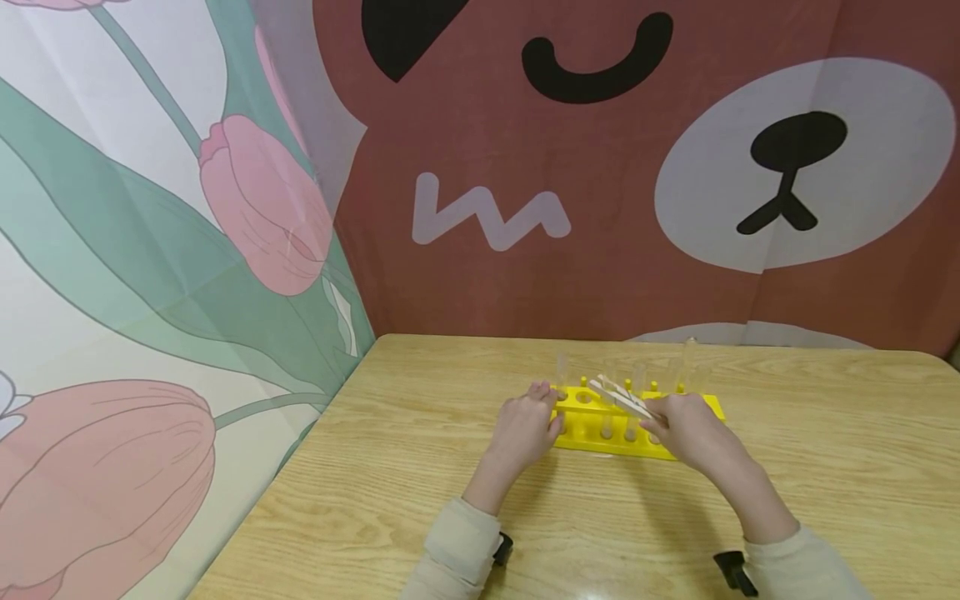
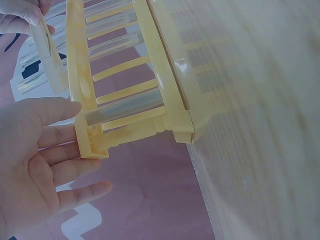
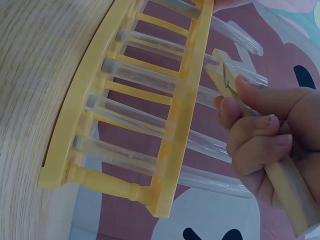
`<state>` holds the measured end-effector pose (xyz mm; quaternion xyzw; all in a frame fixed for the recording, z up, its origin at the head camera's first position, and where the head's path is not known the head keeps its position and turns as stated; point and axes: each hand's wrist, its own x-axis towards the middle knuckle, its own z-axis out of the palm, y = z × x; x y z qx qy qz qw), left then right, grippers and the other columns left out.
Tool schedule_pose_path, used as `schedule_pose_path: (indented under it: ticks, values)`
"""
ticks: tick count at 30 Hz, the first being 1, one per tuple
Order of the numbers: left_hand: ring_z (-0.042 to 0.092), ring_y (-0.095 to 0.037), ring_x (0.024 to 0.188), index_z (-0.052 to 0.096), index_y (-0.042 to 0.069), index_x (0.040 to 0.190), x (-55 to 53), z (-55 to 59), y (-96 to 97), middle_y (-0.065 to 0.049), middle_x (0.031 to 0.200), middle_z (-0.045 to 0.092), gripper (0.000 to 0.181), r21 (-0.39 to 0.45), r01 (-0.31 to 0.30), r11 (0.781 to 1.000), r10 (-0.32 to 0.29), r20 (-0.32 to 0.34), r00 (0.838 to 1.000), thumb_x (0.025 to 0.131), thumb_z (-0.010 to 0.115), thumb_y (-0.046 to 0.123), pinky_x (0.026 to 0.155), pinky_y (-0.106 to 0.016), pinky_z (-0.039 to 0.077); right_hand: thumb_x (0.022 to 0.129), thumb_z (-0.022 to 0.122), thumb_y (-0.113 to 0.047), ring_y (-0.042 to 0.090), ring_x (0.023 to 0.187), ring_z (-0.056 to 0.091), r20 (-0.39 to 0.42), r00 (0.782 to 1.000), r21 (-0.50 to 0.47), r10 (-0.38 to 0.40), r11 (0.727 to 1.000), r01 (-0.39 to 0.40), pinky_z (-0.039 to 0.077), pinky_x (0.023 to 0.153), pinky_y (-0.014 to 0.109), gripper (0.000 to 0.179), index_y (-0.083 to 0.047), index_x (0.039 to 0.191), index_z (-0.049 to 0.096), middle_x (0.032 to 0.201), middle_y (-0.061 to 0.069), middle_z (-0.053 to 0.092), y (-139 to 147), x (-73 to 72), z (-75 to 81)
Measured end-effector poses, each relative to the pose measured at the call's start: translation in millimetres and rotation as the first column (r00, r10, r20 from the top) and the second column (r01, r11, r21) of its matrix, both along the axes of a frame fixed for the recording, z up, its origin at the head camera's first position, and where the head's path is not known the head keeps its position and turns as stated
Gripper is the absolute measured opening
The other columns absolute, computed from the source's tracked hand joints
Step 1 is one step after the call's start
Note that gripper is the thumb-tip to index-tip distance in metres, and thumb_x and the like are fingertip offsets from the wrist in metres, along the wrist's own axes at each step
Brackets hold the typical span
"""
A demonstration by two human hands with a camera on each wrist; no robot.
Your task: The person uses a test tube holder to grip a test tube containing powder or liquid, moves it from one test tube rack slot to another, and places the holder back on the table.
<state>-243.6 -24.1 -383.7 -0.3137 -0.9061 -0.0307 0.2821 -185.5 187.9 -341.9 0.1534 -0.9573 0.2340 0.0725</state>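
A yellow test tube rack [image 1: 615, 450] stands on the table, holding several clear test tubes [image 3: 132, 117] upright. My left hand [image 1: 523, 427] holds the rack's left end; in the left wrist view, the thumb and fingers [image 2: 60, 134] lie about its upper shelf, beside the endmost tube [image 2: 125, 106]. My right hand [image 1: 693, 429] grips a wooden test tube clamp [image 1: 622, 397] with curled fingers. The clamp's tip is above the rack, close to a tube's upper part [image 3: 252, 75]. Whether its jaws touch that tube, I cannot tell.
The rack sits toward the back of the wood-grain table [image 1: 375, 500]. Behind it hangs a cloth with a bear print [image 1: 600, 275], and on the left a tulip-print cloth [image 1: 150, 333]. Black straps [image 1: 735, 573] show at the sleeves.
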Motion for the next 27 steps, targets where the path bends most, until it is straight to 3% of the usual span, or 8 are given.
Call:
schedule_pose_path:
  ticks: [6, 13, 27]
  values:
    - [0.059, -0.014, 0.096, 0.067, 0.011, 0.094, -0.2, -0.2, 0.1, 0.002, 0.087, 0.059, 0.019, 0.002, -0.005, 1.000, 0.005, 0.002, 1.000, 0.080, 0.064, 0.023, 0.048, -0.019, 0.043, 0.081, 0.062, -0.005, 0.010, 0.046, 0.041, -0.003, 1.000, -0.003, 0.001, 1.000, -0.001, 0.029, 0.042, 0.022, 0.028, -0.008, 0.059, 0.044, 0.052, -0.001, 0.041, 0.3, -0.3, 2.3]
    - [0.060, -0.011, 0.087, 0.067, 0.012, 0.094, 0.1, -0.5, 0.3, 0.004, 0.084, 0.056, 0.019, 0.002, -0.006, 1.000, 0.006, 0.002, 1.000, 0.079, 0.065, 0.023, 0.044, -0.018, 0.039, 0.082, 0.061, -0.005, 0.010, 0.046, 0.042, -0.007, 1.000, -0.012, 0.002, 1.000, -0.002, 0.029, 0.042, 0.021, 0.029, -0.009, 0.059, 0.043, 0.051, -0.001, 0.040, 0.5, -0.2, 1.8]
    - [0.057, -0.016, 0.101, 0.067, 0.011, 0.095, -0.5, -0.4, -0.1, 0.001, 0.094, 0.062, 0.019, 0.005, -0.001, 1.000, 0.001, 0.003, 1.000, 0.080, 0.064, 0.023, 0.051, -0.020, 0.045, 0.080, 0.063, -0.004, 0.009, 0.045, 0.038, -0.054, 0.999, -0.005, 0.005, 1.000, -0.005, 0.027, 0.042, 0.021, 0.033, -0.011, 0.058, 0.040, 0.050, -0.002, 0.034, 0.8, -1.1, 0.2]
